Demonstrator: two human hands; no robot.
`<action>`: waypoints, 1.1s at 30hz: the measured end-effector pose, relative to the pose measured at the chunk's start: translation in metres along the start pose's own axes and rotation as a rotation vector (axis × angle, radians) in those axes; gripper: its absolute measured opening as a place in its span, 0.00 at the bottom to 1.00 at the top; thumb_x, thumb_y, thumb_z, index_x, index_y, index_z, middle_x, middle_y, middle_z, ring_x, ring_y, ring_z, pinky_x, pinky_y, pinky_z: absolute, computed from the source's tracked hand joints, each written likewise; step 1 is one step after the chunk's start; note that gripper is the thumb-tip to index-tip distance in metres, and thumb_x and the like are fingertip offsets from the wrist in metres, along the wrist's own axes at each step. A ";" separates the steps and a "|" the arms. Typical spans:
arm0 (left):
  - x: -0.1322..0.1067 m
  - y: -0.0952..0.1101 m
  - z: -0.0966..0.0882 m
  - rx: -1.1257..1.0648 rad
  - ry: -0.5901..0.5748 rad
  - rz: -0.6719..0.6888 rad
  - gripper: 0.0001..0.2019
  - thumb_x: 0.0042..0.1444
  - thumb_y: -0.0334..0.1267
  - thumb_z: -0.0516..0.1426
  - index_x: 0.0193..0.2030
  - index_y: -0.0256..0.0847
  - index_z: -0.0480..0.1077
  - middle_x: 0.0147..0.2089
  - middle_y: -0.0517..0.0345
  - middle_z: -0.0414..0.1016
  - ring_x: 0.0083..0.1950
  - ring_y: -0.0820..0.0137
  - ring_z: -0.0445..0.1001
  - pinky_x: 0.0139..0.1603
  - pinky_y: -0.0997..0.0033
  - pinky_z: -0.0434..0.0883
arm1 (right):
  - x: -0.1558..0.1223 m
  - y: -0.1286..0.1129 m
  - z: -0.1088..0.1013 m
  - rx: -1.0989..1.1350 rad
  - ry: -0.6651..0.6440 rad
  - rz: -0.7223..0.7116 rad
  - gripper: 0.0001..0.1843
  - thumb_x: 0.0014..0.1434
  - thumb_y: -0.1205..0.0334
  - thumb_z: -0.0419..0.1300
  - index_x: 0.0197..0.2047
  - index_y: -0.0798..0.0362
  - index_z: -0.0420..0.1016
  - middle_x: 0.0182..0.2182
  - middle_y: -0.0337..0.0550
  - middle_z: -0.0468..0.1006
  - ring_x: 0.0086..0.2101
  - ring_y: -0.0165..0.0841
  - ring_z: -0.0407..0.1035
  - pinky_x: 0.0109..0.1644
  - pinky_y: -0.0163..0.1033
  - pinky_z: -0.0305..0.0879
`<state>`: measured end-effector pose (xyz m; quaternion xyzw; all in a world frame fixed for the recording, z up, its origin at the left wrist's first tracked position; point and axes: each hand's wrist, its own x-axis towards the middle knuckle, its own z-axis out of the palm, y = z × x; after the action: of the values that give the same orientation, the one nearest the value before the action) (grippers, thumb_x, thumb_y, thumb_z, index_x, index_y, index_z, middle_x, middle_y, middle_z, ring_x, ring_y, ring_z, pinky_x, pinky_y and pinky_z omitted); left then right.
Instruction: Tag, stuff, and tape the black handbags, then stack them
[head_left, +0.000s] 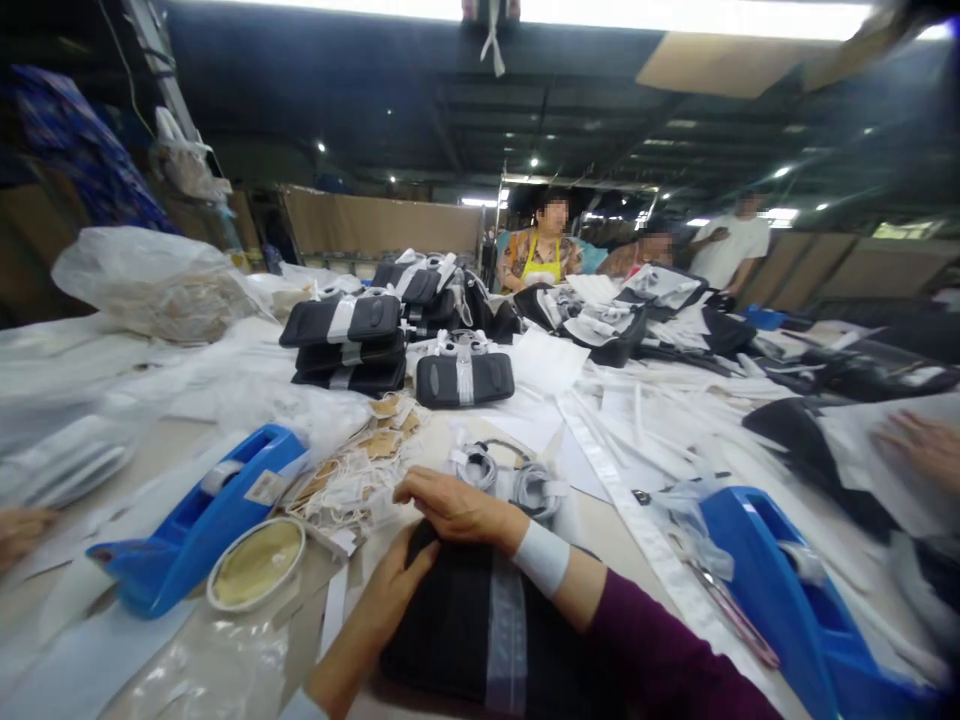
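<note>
A flat black padded case (457,620) with a clear tape band (507,640) down its middle lies in front of me. My left hand (394,580) grips its left edge, thumb on top and the other fingers partly hidden. Over the far left corner, my right hand (454,508) has bent, closed fingers; whatever they hold, if anything, is too small to tell. Just beyond the case are coiled grey cables (476,465) with another coil (536,485) beside them. Tags with white strings (360,480) lie left of my fingers.
Blue tape dispensers stand at left (202,520) and right (795,600). Near the left one sits a round yellowish dish (256,563). Pink-handled scissors (735,615) lie at right. Stacked taped cases (345,335) stand ahead. Co-workers' hands show at both edges (922,450).
</note>
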<state>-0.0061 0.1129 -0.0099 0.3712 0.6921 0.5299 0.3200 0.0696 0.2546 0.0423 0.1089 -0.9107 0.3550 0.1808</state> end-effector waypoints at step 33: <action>0.005 0.021 0.002 -0.678 -0.236 -0.333 0.19 0.39 0.36 0.67 0.40 0.35 0.70 0.31 0.55 0.78 0.30 0.68 0.75 0.35 0.70 0.71 | -0.177 -0.058 -0.021 0.527 0.945 1.175 0.28 0.40 0.39 0.66 0.36 0.53 0.81 0.36 0.47 0.83 0.47 0.52 0.73 0.53 0.50 0.69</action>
<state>-0.0034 0.1219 0.0092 0.1858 0.4871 0.6228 0.5833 0.2552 0.2391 0.0195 -0.5119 -0.5321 0.6044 0.2993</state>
